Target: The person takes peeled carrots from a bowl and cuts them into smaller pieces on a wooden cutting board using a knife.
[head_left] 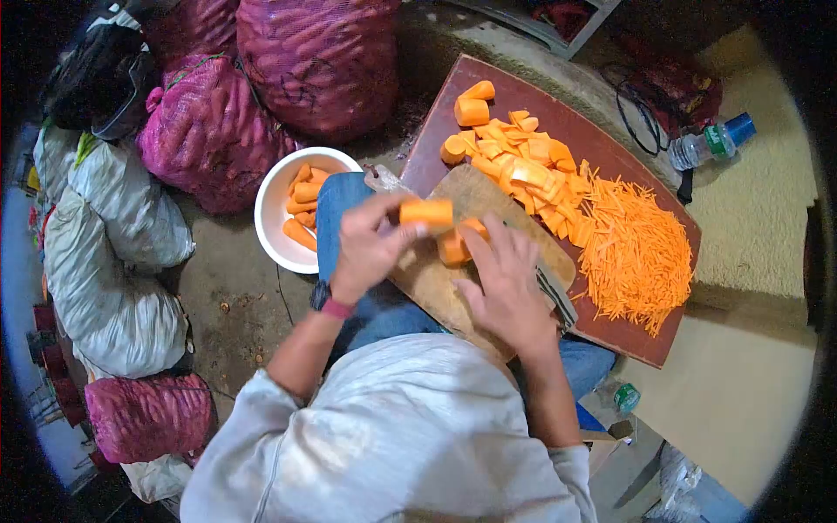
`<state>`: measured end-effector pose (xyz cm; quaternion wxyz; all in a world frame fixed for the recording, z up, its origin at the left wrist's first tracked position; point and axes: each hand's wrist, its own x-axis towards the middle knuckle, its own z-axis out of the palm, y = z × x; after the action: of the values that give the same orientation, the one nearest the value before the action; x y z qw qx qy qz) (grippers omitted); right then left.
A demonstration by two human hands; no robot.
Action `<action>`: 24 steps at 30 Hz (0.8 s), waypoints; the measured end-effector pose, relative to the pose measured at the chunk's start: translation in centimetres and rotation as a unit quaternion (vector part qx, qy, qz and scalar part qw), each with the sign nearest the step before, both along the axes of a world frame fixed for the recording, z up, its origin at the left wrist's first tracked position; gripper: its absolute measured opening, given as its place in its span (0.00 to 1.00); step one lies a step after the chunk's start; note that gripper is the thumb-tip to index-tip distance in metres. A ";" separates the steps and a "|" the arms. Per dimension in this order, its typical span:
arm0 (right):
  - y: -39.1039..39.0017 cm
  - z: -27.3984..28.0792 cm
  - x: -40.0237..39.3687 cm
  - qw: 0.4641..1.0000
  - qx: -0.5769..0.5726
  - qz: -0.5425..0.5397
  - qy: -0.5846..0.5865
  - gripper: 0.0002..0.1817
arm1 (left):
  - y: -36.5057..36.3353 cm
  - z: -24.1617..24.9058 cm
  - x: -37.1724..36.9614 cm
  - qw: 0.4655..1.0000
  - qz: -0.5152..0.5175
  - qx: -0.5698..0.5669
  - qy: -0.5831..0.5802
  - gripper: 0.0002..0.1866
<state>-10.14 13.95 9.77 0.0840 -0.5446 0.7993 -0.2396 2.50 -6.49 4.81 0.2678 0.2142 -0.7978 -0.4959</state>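
My left hand [370, 240] is closed, pinching a thick carrot piece [427, 212] between thumb and fingers above a wooden cutting board [423, 283]. Just right of it, the fingers of my right hand [508, 283] curl over another carrot chunk [452, 247] at the board; motion blurs both hands a little. Beside my right wrist lies a long dark, flat strip that looks like a knife blade [554, 296], partly covered by the hand. The board rests across my lap and against a red-brown tabletop [623, 336].
The tabletop bears carrot chunks [472, 111], carrot slices [532, 174] and a heap of carrot shreds [636, 253]. A white basin [264, 213] of carrots stands left of my knee. Full mesh sacks [209, 131] and white sacks [122, 288] line the left. A plastic bottle [697, 148] lies at right.
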 end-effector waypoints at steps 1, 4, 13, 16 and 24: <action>-0.6 -0.3 -0.3 0.999 0.011 0.010 0.050 0.40 | -0.9 -1.4 -0.9 0.999 0.042 0.004 -0.008 0.19; -1.5 -2.4 -1.5 0.995 0.053 0.033 0.079 0.38 | -4.3 -4.0 -4.5 0.995 0.074 -0.058 0.039 0.20; -2.5 -4.2 -2.0 0.988 0.122 0.040 0.091 0.32 | -10.2 -4.9 -12.3 0.981 -0.051 -0.186 -0.009 0.21; -2.2 -4.2 -2.5 0.996 0.090 0.019 0.016 0.34 | -10.0 -5.2 -14.2 0.970 -0.132 -0.203 -0.018 0.23; -0.4 -5.5 -3.1 0.938 -0.118 -0.049 -0.323 0.39 | -10.1 -5.3 -14.5 0.980 -0.127 -0.151 -0.025 0.31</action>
<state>-13.23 13.56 4.29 0.2607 -0.4042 0.7207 -0.4993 -11.98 -16.59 -0.50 0.2121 0.0806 -0.8907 -0.3939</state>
